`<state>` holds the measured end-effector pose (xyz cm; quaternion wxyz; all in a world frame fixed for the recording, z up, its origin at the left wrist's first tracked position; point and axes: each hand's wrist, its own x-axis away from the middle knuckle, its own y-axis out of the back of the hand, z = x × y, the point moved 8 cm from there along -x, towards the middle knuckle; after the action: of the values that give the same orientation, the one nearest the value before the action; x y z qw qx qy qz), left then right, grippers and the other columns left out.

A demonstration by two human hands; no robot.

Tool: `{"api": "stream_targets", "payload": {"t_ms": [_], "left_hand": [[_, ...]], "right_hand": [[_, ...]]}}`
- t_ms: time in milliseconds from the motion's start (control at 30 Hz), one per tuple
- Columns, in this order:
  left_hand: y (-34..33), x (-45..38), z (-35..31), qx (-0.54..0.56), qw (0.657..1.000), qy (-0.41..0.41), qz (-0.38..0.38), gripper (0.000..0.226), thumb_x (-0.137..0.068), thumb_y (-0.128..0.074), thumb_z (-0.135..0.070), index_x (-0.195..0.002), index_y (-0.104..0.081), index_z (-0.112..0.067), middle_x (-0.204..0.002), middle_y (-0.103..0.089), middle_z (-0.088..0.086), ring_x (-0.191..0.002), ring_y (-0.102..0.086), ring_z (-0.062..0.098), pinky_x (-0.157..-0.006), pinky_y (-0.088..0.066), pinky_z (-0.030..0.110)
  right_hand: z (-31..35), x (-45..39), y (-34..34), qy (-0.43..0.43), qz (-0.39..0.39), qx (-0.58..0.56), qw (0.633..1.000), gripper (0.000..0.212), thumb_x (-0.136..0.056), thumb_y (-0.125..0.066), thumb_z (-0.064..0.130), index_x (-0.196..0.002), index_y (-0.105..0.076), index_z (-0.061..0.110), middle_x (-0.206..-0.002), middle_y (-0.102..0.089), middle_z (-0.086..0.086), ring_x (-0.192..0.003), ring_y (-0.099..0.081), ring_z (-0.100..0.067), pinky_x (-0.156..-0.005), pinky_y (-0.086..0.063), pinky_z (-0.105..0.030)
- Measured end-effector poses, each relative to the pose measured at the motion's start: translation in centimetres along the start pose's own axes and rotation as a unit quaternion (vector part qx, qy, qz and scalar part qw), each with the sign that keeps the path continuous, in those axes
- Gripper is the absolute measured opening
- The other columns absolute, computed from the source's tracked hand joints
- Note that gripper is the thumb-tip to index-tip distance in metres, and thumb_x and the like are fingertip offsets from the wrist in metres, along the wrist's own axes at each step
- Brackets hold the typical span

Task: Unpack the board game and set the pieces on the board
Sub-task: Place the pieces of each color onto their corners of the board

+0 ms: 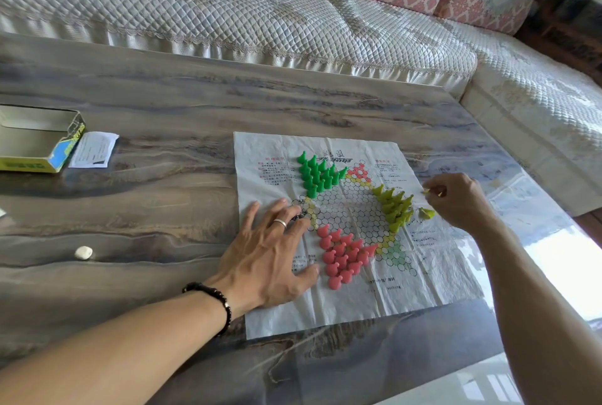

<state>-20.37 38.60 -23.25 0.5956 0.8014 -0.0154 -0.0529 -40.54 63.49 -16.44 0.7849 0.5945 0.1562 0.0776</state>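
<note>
A: What am I looking at around the board?

B: I'm seeing the thin white paper game board (pixel 351 303) lying flat on the grey-brown veined stone table (pixel 146 150). The left hand (pixel 270 258) is resting palm down on the board's left edge, fingers spread and straight, gripping nothing. A silver ring (pixel 280 223) is sitting on one finger and a black bead bracelet (pixel 213 298) is circling that wrist.

A: And the other hand?

B: The right hand (pixel 456 201) is hovering just off the board's right edge, fingers curled, pinching a small yellow-green piece (pixel 426 190) at the fingertips.

A: Where are the pieces standing?

B: The bright green plastic cone pawns (pixel 317 173) are crowding the board's upper-left point, the pink cone pawns (pixel 342 256) are filling the lower-left point, and the olive-yellow cone pawns (pixel 395 207) are packing the right point. One loose olive-yellow pawn (pixel 426 213) is lying tipped over at the board's right side, just beside that group.

A: Anything away from the board?

B: Well to the board's left, the open yellow and blue cardboard box (pixel 35 140) is sitting with a white printed slip (pixel 93 150) touching it. A small white lump (pixel 83 252) is lying left of the board, and a quilted cream sofa (pixel 260 13) is standing beyond it.
</note>
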Motion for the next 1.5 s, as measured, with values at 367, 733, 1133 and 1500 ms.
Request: {"api": "stream_targets", "payload": {"t_ms": [367, 733, 1133, 1500], "left_hand": [[-0.1, -0.1, 0.0, -0.009, 1.000, 0.004, 0.002, 0.082, -0.080, -0.023, -0.071, -0.149, -0.023, -0.026, -0.161, -0.017, 0.002, -0.149, -0.004, 0.020, -0.119, 0.001, 0.055], [-0.2, -0.1, 0.1, -0.008, 1.000, 0.000, 0.002, 0.083, -0.083, -0.026, -0.069, -0.151, -0.023, -0.022, -0.161, -0.017, 0.006, -0.150, -0.004, 0.022, -0.119, -0.001, 0.055], [-0.2, -0.1, 0.1, -0.010, 1.000, -0.001, 0.009, 0.083, -0.083, -0.027, -0.069, -0.151, -0.020, -0.022, -0.161, -0.015, 0.006, -0.149, -0.003, 0.022, -0.119, -0.002, 0.056], [-0.1, -0.1, 0.1, -0.011, 1.000, -0.002, 0.009, 0.082, -0.084, -0.027, -0.069, -0.152, -0.019, -0.023, -0.162, -0.014, 0.005, -0.150, -0.001, 0.021, -0.119, -0.001, 0.056]], "right_hand": [[-1.0, 2.1, -1.6, -0.026, 0.012, 0.028, 0.999, 0.016, -0.080, -0.070, 0.005, -0.096, -0.074, 0.003, -0.092, -0.073, -0.014, -0.069, -0.064, -0.021, -0.072, -0.058, -0.037], [-2.3, 2.9, 0.3, -0.094, -0.052, -0.109, 0.988, 0.011, -0.082, -0.068, 0.006, -0.091, -0.074, 0.010, -0.081, -0.069, -0.003, -0.074, -0.063, -0.018, -0.075, -0.051, -0.030], [-0.9, 3.4, -1.6, -0.053, -0.011, -0.107, 0.993, 0.005, -0.079, -0.073, 0.010, -0.082, -0.073, 0.014, -0.074, -0.069, 0.001, -0.071, -0.067, -0.015, -0.073, -0.058, -0.039], [-0.7, 2.9, -2.0, -0.064, 0.013, -0.118, 0.991, 0.018, -0.081, -0.066, 0.004, -0.097, -0.070, 0.012, -0.079, -0.070, 0.001, -0.073, -0.068, -0.016, -0.076, -0.058, -0.041]]}}
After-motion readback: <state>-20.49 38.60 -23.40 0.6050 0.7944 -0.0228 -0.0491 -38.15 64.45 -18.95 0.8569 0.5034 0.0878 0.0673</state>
